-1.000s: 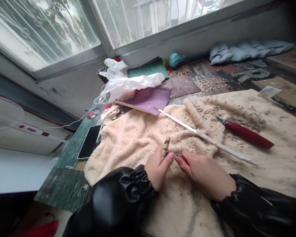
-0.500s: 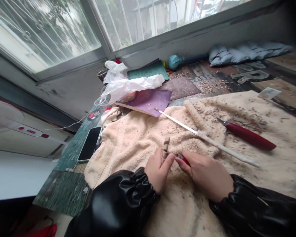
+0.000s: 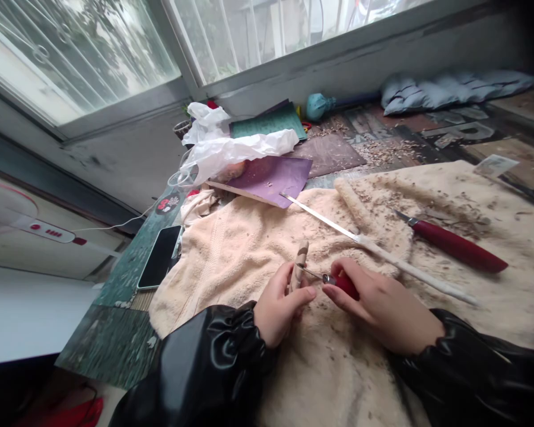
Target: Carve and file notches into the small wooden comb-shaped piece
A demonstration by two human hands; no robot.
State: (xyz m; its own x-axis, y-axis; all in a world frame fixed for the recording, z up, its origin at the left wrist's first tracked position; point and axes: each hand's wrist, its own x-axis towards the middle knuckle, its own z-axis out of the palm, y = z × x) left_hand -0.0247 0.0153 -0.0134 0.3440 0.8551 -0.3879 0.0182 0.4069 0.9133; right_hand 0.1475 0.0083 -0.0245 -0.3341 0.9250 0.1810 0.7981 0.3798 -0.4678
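My left hand (image 3: 281,303) is closed around a small carved wooden stick (image 3: 299,265), whose upper end points up and away from me. In my right hand (image 3: 374,299) is a red-handled carving tool (image 3: 345,286), its thin metal shaft reaching left to the stick. The tip meets the stick or lies just behind it; I cannot tell which. Both hands are over a beige towel (image 3: 231,237) strewn with wood shavings. A larger red-handled knife (image 3: 458,243) lies to the right, and a long thin tool with a pale wrapped handle (image 3: 409,268) lies beyond my hands.
Behind the towel are a purple sheet (image 3: 271,178), a white plastic bag (image 3: 244,148) and a green mat (image 3: 271,123). A phone (image 3: 160,256) rests at the left. Grey-blue padded cloth (image 3: 449,93) lies along the window wall. A fan (image 3: 35,227) stands beyond the left edge.
My right hand has moved right, away from my left hand, and more of the tool's shaft and red handle shows. The view has shifted slightly.
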